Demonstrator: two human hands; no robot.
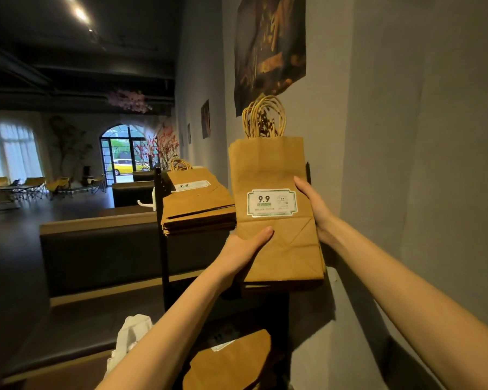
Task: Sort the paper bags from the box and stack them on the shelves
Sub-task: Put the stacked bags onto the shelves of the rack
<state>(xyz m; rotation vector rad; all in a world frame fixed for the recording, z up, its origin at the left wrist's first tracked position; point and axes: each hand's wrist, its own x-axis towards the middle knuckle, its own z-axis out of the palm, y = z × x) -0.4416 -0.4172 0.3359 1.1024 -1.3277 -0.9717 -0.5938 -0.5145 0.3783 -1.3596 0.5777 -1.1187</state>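
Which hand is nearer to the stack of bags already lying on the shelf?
Left. The left hand grips the held bundle of bags at its lower left edge, just below the shelf stack. The right hand is on the bundle's far side.

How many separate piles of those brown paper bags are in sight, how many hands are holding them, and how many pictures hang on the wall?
Piles of brown paper bags: 3, namely the held pile, the shelf pile, and the lower pile
Hands: 2, the left hand and the right hand
Pictures on the wall: 3, namely the large poster, a smaller picture and a tiny one
Total: 8
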